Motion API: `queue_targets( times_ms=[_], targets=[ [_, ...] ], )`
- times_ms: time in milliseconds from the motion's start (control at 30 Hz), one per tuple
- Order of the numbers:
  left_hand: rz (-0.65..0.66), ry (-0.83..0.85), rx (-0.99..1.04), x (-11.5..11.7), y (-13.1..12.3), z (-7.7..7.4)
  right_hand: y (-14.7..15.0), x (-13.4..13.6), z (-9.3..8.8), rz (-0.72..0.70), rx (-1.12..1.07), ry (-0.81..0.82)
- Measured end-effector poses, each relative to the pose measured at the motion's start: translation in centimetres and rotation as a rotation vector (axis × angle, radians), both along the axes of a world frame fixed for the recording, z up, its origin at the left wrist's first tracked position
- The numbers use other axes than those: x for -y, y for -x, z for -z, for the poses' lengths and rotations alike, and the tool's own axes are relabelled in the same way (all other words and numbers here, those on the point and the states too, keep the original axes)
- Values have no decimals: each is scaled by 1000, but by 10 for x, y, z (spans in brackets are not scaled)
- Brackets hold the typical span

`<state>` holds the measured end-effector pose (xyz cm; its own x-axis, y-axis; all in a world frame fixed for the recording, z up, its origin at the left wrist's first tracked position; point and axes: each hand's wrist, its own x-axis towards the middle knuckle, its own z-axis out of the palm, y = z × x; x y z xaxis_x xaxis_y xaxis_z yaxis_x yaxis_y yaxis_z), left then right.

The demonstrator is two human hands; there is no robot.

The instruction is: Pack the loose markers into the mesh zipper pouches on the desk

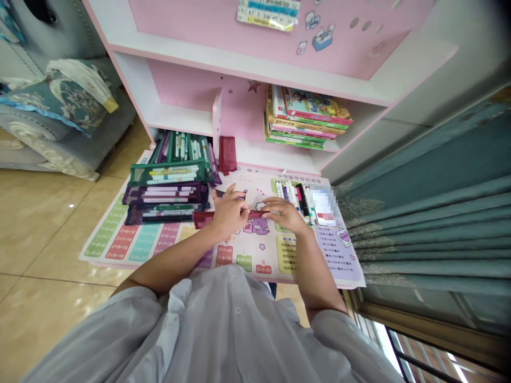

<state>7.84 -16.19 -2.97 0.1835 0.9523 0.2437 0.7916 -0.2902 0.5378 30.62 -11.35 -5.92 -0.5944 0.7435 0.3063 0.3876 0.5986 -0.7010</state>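
Observation:
A dark red pouch (203, 218) lies crosswise on the printed desk mat (235, 266), near its middle. My left hand (230, 213) pinches its upper edge, thumb and forefinger together, the other fingers raised. At the pouch's right end, my right hand (283, 214) has its fingertips closed on the same edge. Filled mesh pouches of green (138, 174) and purple (130, 194) are piled to the left, with pens showing through. Loose pens and markers (303, 199) lie side by side to the right of my right hand.
Another red pouch (227, 154) rests against the pink shelf unit (247, 64) at the back. Stacked books (307, 119) fill part of a shelf. Beside the markers is a pale, blurred-out item (324, 205). A teal curtain (423, 213) hangs at the right; an armchair (107, 122) stands left.

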Motion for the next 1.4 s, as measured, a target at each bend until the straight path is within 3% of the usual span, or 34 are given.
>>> queue_targets(
  times_ms=[1033, 1400],
  targets=[
    [-78, 88, -15, -10, 27, -8, -17, -2, 1, 117, -12, -6],
    [-68, 230, -64, -12, 37, -23, -19, -3, 1, 114, 3, -6]
  ],
)
